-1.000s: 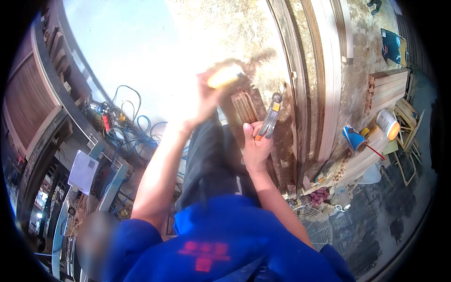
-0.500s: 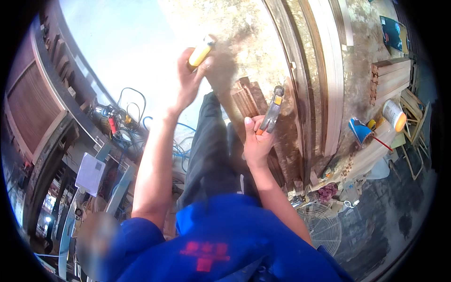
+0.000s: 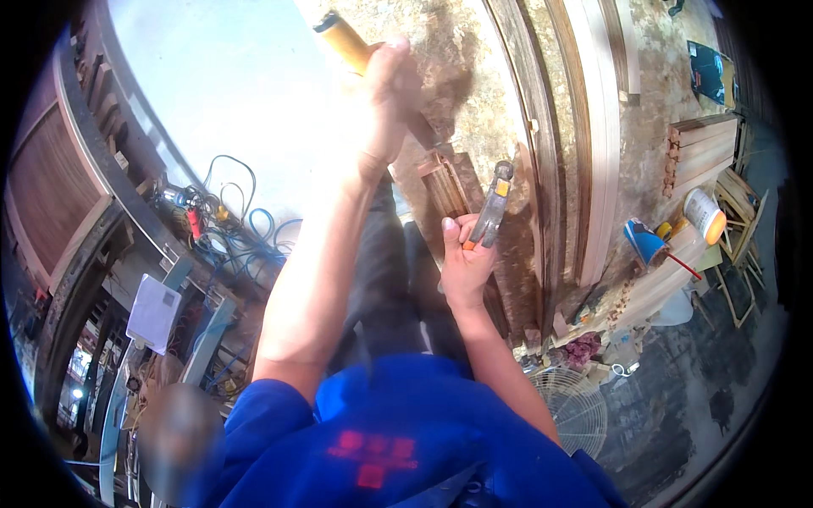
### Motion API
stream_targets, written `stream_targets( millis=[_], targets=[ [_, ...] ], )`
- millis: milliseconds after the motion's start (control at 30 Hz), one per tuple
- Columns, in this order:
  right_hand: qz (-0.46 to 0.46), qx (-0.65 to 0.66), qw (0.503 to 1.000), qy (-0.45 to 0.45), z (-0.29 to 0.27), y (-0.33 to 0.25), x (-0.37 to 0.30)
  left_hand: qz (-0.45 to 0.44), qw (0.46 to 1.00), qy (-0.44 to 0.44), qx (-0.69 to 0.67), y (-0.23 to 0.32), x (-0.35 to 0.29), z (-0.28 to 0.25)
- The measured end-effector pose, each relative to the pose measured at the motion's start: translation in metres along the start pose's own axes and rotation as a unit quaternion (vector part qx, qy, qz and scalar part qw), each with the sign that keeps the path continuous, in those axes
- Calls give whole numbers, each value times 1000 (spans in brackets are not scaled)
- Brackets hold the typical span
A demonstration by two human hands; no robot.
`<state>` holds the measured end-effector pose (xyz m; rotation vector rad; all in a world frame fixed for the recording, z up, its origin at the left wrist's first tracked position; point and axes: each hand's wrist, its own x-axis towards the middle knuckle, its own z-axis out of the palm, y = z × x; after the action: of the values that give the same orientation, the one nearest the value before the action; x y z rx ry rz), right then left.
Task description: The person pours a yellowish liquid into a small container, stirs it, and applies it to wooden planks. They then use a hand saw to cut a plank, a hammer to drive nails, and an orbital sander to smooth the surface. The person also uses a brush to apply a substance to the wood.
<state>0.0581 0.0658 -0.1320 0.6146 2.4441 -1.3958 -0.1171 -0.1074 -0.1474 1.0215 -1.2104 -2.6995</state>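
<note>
My left hand (image 3: 385, 110) is closed round the yellow handle of a chisel (image 3: 342, 42). Its dark blade slants down from my fist, and the tip is at the end of a grooved brown wood piece (image 3: 447, 188); bright glare washes out part of the hand. My right hand (image 3: 466, 269) grips a hammer (image 3: 493, 207) with a dark head and orange on its handle, close beside the wood piece. Its thumb points up near the wood, while the lower handle is hidden in the fist.
Long wood strips (image 3: 584, 152) run along the workbench (image 3: 457, 51) to the right. Beyond them are stacked wood blocks (image 3: 703, 152), a blue container (image 3: 645, 241) and a white bottle (image 3: 703, 212). Tangled cables (image 3: 246, 233) lie at left; a fan guard (image 3: 572, 406) stands lower right.
My left hand has moved right and slightly up, turning the chisel so its handle points up-left and its blade reaches the wood piece. My right hand and the hammer have hardly moved.
</note>
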Motion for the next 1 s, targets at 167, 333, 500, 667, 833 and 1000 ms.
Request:
stream_targets(
  millis=[167,333,500,667,833,1000],
  targets=[
    [10,5,1000,-3,1,-7,1,-14,999,-25,22,2,-5,6],
    [6,-9,1000,-26,-4,-8,2,-5,999,8,33,-2,-5,6],
    [-4,-66,998,-17,-3,1,4,-14,998,14,67,4,-7,8],
    [4,-60,996,-64,-13,-16,5,8,999,26,41,-5,-5,-1],
    [56,-54,991,-108,-22,-18,9,-17,998,6,68,-3,-5,6],
    [-93,-65,985,-133,-52,-116,93,-23,999,32,30,-6,6,-3]
  ],
)
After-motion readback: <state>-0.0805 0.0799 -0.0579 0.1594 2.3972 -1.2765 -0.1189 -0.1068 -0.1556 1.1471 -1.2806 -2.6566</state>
